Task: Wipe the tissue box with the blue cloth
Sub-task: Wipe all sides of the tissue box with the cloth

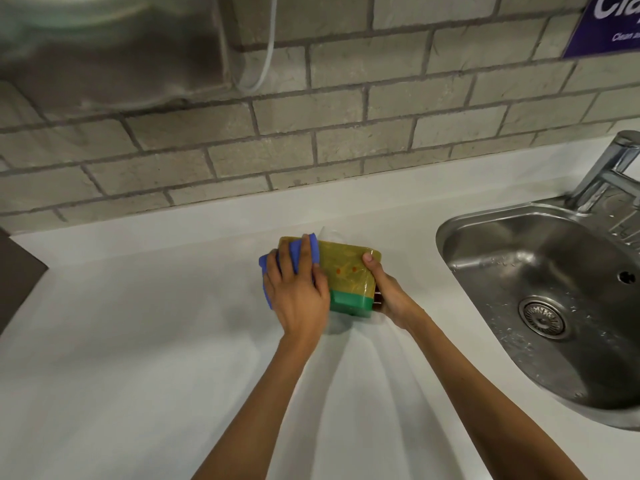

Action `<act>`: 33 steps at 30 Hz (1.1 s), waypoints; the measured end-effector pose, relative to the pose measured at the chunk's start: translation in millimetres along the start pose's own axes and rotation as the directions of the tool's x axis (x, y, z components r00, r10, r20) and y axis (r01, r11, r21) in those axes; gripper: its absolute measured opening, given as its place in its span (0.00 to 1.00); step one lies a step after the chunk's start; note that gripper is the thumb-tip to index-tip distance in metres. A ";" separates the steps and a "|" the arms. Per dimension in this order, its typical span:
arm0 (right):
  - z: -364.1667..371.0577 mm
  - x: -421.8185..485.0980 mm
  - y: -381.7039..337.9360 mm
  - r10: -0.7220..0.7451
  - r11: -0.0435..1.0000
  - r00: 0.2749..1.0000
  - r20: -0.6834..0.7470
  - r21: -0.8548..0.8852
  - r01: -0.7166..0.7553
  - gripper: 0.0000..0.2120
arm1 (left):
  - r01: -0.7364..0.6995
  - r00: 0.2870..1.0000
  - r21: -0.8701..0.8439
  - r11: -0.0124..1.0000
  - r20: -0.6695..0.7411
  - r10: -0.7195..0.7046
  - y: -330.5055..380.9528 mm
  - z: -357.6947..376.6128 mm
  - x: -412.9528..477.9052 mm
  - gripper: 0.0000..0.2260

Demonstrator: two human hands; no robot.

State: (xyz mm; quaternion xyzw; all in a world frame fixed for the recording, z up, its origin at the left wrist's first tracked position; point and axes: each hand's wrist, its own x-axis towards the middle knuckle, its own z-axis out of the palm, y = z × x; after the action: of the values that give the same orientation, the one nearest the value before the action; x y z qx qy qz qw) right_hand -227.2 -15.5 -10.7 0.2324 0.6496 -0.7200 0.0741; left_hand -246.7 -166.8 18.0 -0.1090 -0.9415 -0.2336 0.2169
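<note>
Left hand (298, 292) lies flat and spread over the cloth (265, 268), pressing it against the left end of the box (346, 271) — fingers wrapped up over the top edge, blue folds showing above and below the palm. That cloth is soft and bunches easily, so a broad, flat press like this one looks right for keeping it from slipping out.

Next along, the box sits on the white counter (138, 341), roughly midway between the left edge and the sink (485, 223), with a pale tissue poking up at its far side. It looks light and thin-walled, wrapped in glossy film, yellow above and green below — likely to slide or dent under a hard rub, so it wants holding by the ends, not squeezed across the middle.

Right hand (388, 292) does that: it clasps the right end, thumb on the top corner, remaining fingers hidden behind the side.
</note>
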 end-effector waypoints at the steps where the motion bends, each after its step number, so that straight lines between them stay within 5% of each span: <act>1: 1.0 0.3 0.4 -0.003 1.000 1.000 0.001 -0.004 0.003 0.43 | 0.064 0.997 -0.014 0.998 0.032 -0.063 6.2 0.5 4.6 0.20; 3: 1.8 1.0 1.1 -0.017 1.000 1.000 0.001 -0.012 0.017 0.42 | 0.076 0.993 -0.025 0.997 0.097 -0.073 20.8 3.4 4.1 0.21; 10: -2.9 -0.2 -1.2 -0.041 0.999 0.998 0.050 -0.010 0.042 0.42 | -0.325 0.929 0.070 0.943 0.213 0.304 14.1 -4.5 -27.7 0.23; 15: 1.2 -6.5 -6.4 -0.021 1.000 0.996 0.081 0.010 0.020 0.38 | -0.088 0.973 0.073 0.993 0.219 0.070 2.0 -7.2 -16.8 0.31; 18: 5.8 -7.6 -8.2 -0.009 1.000 0.997 0.075 0.030 0.006 0.40 | 0.118 0.965 -0.014 0.993 0.237 -0.111 20.6 0.9 -3.0 0.25; 24: 3.0 -6.9 -4.1 0.007 0.998 1.000 0.024 0.065 -0.009 0.52 | -0.216 0.963 0.047 0.975 0.175 0.205 22.0 -4.7 -24.2 0.23; 28: 7.5 -5.9 -7.6 -0.003 0.998 1.000 0.012 0.059 0.003 0.55 | 0.072 0.991 0.011 0.997 0.110 -0.073 29.7 -2.0 -8.4 0.20; 33: 0.5 -5.9 -4.8 0.008 0.999 1.000 0.005 0.035 -0.008 0.53 | -0.354 0.930 0.017 0.935 0.116 0.350 9.8 0.1 -37.1 0.21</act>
State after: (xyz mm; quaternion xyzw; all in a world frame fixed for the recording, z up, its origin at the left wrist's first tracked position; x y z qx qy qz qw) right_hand -224.1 -16.4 -3.8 0.2344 0.6358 -0.7316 0.0743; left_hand -211.0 -162.1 4.7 -0.2848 -0.9215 -0.1669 0.2047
